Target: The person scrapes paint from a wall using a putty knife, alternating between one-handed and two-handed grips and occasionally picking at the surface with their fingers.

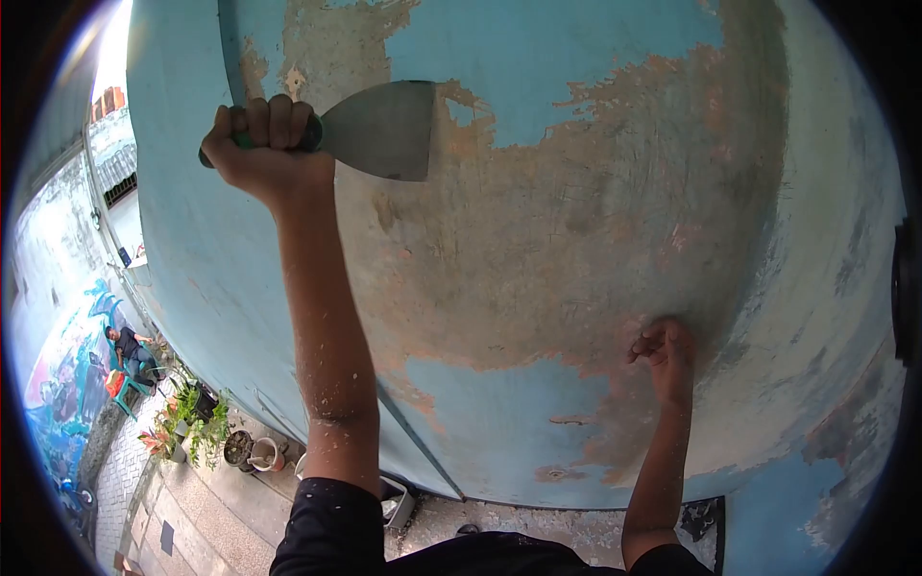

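My left hand (264, 144) is raised high, its fingers wrapped round the dark green and black handle of a wide scraper (379, 134). The flat metal blade points right, its straight edge over bare plaster close to a ragged border of blue paint (557, 58). Lower on the right, my right hand (665, 348) is beside the wall (538, 250) with its fingers loosely curled and apart. No object shows in it. Pale flecks dot my left forearm.
Potted plants (197, 422) stand on the paved floor (216, 509) at lower left. Farther off, a person (130, 348) sits beside a painted wall (62, 403). A grey bin (399, 504) stands near the foot of the wall. A thin pipe (418, 442) runs down the wall.
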Available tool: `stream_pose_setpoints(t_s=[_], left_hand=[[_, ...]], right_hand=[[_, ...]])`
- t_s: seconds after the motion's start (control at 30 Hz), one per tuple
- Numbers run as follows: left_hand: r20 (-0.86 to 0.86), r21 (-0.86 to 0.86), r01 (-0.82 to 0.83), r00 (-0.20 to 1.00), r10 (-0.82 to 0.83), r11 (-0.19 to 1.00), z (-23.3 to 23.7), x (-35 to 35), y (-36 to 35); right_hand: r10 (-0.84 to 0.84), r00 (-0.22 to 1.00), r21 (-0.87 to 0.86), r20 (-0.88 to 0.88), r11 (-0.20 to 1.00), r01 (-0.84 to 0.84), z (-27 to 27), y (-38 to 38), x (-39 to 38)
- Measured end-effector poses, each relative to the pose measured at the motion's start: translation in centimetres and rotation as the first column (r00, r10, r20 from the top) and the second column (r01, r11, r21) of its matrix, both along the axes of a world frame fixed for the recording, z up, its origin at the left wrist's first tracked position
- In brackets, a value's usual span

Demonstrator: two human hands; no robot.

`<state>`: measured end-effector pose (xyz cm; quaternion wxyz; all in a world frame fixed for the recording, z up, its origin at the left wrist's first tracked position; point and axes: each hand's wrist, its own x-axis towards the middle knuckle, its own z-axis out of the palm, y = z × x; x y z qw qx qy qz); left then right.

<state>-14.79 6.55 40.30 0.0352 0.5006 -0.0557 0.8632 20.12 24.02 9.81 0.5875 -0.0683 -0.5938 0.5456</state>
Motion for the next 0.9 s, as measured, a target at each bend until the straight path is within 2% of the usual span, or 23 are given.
stream_pose_setpoints(t_s=[0.13,0.2,0.23,0.3,0.33,0.4,0.43,0.5,0.53,0.67,0.73,0.77,0.83,0.9], left_hand=[[-0.102,-0.077,-0.102,0.990,0.094,0.992,-0.4,0.1,-1.6],[-0.152,0.093,0.287,0.950,-0.272,0.953,0.1,-3.6,-3.0],[-0.149,0.088,0.282,0.952,-0.267,0.956,-0.3,-2.6,-2.0],[-0.099,-0.111,0.038,0.994,-0.049,0.993,-1.7,0.7,1.9],[-0.097,-0.109,0.037,0.994,-0.048,0.993,-2.2,2.5,2.6],[-0.079,-0.236,0.152,0.981,-0.175,0.960,-3.2,5.1,2.7],[-0.084,-0.230,0.150,0.981,-0.173,0.961,-2.6,4.5,2.3],[-0.008,0.087,0.190,0.982,-0.190,0.978,-1.1,1.6,0.6],[0.035,0.104,0.162,0.985,-0.167,0.981,-0.8,0.7,0.2],[0.121,0.008,0.076,0.990,-0.076,0.997,-0.7,2.7,1.6],[-0.104,-0.043,0.074,0.992,-0.078,0.996,-0.5,2.4,0.1],[-0.100,-0.044,0.073,0.992,-0.077,0.996,-0.2,1.6,0.0],[-0.057,0.068,0.038,0.998,-0.034,0.997,0.4,0.9,-0.4],[-0.032,0.026,0.052,0.998,-0.051,0.998,-0.9,2.4,1.5]], right_hand=[[0.001,1.000,-0.008,0.010,1.000,-0.001,0.3,-0.1,-0.1],[-0.007,1.000,-0.005,0.001,1.000,0.007,0.2,0.1,-0.2],[-0.019,1.000,-0.006,-0.017,1.000,0.019,0.0,0.1,-0.4],[0.009,1.000,-0.010,-0.029,1.000,-0.009,0.1,0.0,-0.4],[0.033,0.998,-0.009,-0.044,0.999,-0.034,0.2,0.0,-0.3],[0.035,0.998,-0.009,-0.045,0.999,-0.035,-0.1,0.1,-0.1],[0.033,0.998,-0.010,-0.053,0.999,-0.033,-0.3,0.3,-0.1],[0.041,0.997,-0.013,-0.060,0.999,-0.042,-0.3,0.6,0.0],[0.049,0.997,-0.029,-0.065,0.998,-0.051,-0.5,0.5,0.0],[0.005,0.999,-0.018,-0.034,1.000,-0.005,-0.1,0.1,-0.2],[0.012,1.000,-0.004,-0.011,1.000,-0.012,0.1,0.1,0.0],[0.013,1.000,-0.006,-0.007,1.000,-0.013,0.1,0.3,0.0],[0.007,1.000,0.016,-0.026,1.000,-0.006,-0.2,0.4,-0.2],[0.007,1.000,0.003,-0.013,1.000,-0.007,-0.1,0.1,-0.1]])
